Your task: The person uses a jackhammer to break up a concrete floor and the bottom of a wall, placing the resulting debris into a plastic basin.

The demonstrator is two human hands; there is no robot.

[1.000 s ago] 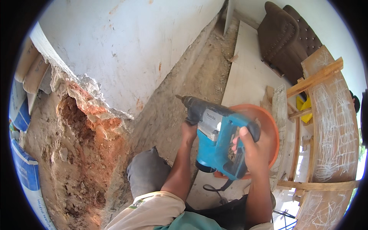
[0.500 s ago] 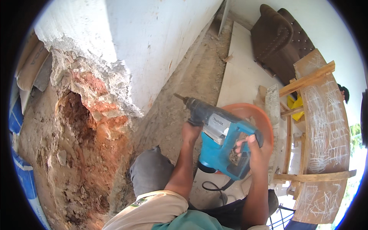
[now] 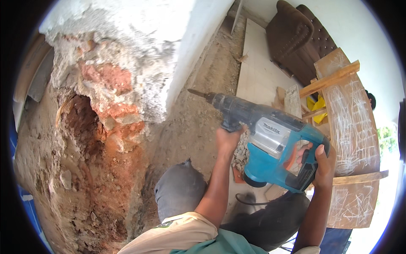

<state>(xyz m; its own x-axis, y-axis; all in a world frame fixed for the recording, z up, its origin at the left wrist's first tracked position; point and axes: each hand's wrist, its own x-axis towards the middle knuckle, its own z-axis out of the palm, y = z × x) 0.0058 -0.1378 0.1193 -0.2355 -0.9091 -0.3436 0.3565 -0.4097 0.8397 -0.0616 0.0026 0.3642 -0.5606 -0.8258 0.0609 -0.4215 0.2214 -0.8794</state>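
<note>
Far left: broken-out wall cavity [image 3: 80, 139], exposed reddish brick and loose rubble, ragged white plaster edge [image 3: 139, 63] above. Beside it, right: dirt-strewn floor strip [image 3: 203, 106] running along the wall base. Lower centre: grey-trousered knee [image 3: 179, 190], bent, just right of the cavity's foot.

Centre: left hand [image 3: 228, 139] raised, fingers clenched around the black side handle beneath the front barrel of the rotary hammer [image 3: 270, 144]. Tool held in mid-air, clear of the floor, between both hands; teal body, grey motor housing, dark chisel bit [image 3: 198, 94] pointing up-left toward the plaster edge, tip near the wall but not touching. Black cord [image 3: 249, 203] looping below the tool.

Right: right hand [image 3: 319, 163] wrapped around the rear grip, fingers closed on it, index finger at the trigger area.

Far right: curved plywood formwork [image 3: 351, 127] with timber battens, standing upright. Upper right: brown upholstered chair [image 3: 296, 38] lying on pale floor tiles [image 3: 258, 72].
</note>
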